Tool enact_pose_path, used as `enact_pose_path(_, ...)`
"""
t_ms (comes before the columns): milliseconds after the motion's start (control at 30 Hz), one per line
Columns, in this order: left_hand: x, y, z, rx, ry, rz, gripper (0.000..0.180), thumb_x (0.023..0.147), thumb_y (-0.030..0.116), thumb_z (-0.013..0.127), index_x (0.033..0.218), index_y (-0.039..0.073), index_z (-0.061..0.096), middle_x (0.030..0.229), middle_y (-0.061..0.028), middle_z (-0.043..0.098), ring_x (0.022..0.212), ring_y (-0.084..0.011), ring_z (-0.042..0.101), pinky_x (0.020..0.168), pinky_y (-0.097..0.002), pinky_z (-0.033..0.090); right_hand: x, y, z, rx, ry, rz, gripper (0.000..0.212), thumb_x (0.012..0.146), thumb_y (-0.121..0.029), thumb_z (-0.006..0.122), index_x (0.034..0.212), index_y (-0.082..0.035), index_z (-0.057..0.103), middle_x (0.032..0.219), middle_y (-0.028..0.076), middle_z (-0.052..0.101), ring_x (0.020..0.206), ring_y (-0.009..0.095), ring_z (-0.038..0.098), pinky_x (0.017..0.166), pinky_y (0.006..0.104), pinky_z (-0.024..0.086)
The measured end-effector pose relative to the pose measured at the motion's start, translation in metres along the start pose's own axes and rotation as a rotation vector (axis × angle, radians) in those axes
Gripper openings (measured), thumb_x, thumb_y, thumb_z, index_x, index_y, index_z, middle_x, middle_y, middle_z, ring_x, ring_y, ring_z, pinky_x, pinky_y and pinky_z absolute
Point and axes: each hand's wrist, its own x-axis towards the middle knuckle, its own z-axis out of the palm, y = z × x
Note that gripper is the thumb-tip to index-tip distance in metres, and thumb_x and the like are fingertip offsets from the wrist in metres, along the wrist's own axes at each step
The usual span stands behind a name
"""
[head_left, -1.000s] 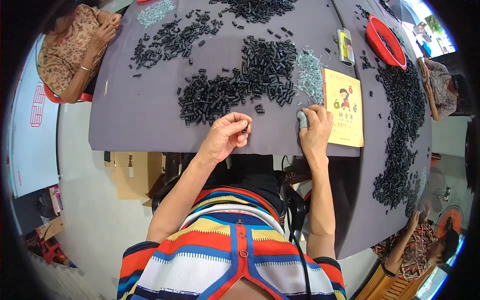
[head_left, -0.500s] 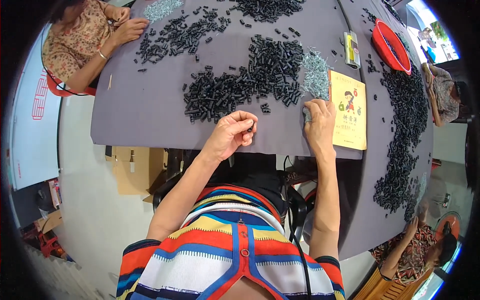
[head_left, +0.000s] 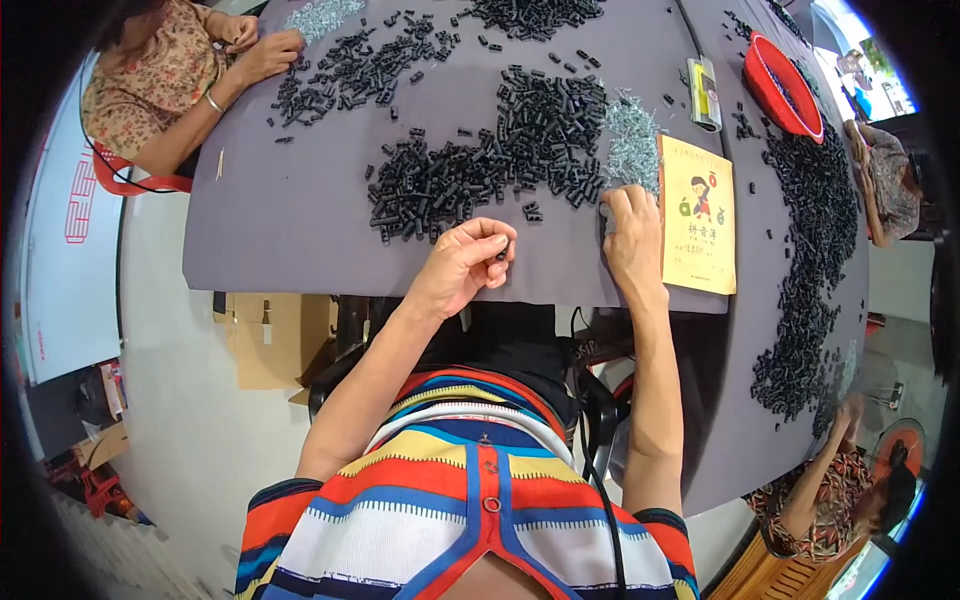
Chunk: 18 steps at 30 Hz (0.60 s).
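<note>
My left hand [head_left: 462,268] is closed above the table's near edge, pinching a small black plastic piece [head_left: 502,254] between thumb and fingertips. In front of it spreads a heap of similar short black pieces [head_left: 435,185]. My right hand [head_left: 634,240] rests on the table with its fingers bent and close together, at the near end of a pile of small silver screw-like metal parts [head_left: 632,140]. Something grey [head_left: 606,220] shows at its thumb side, but I cannot make out what its fingertips hold. A yellow booklet [head_left: 698,220] lies just right of that hand.
Other black heaps [head_left: 365,75] lie farther back and along the right-hand table [head_left: 800,280]. A red basket [head_left: 784,88] and a yellow-and-clear case [head_left: 704,95] are at the right. A co-worker's hands [head_left: 262,50] are at the far left; other people sit on the right.
My right hand has shifted slightly left and away from me along the screw pile's near end. The left hand keeps its pinch on the black piece, nearly unmoved.
</note>
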Motion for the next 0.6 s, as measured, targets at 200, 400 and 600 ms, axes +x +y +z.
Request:
enact_pose_path(200, 0.001, 0.001, 0.0, -0.021, -0.022, -0.016, 0.009, 0.091, 0.009, 0.056, 0.097, 0.002, 0.058, 0.08, -0.0058, 0.059, 0.059, -0.0091, 0.05, 0.052, -0.0232, 0.04, -0.009, 0.005, -0.01, 0.055, -0.015, 0.043, 0.037, 0.064, 0.011, 0.049, 0.097, -0.004, 0.058, 0.089, 0.014, 0.052, 0.086, 0.033, 0.049, 0.075, 0.0421, 0.041)
enact_pose_path(400, 0.001, 0.003, 0.002, -0.026, -0.014, -0.012, 0.01, 0.091, 0.009, 0.055, 0.097, 0.002, 0.059, 0.08, -0.0058, 0.059, 0.059, -0.009, 0.05, 0.051, -0.0235, 0.039, -0.009, 0.007, -0.016, 0.073, 0.019, 0.115, 0.04, 0.061, 0.014, 0.051, 0.097, -0.002, 0.058, 0.091, 0.013, 0.054, 0.09, 0.034, 0.05, 0.079, 0.0408, 0.043)
enact_pose_path(600, 0.002, 0.002, 0.003, 0.0, 0.007, 0.005, 0.011, 0.092, 0.01, 0.055, 0.098, 0.001, 0.059, 0.078, -0.0056, 0.059, 0.057, -0.0088, 0.049, 0.051, -0.0228, 0.038, -0.004, 0.005, -0.006, 0.05, 0.004, 0.115, 0.032, 0.065, 0.012, 0.051, 0.092, -0.003, 0.059, 0.09, 0.014, 0.054, 0.088, 0.034, 0.051, 0.077, 0.0418, 0.043)
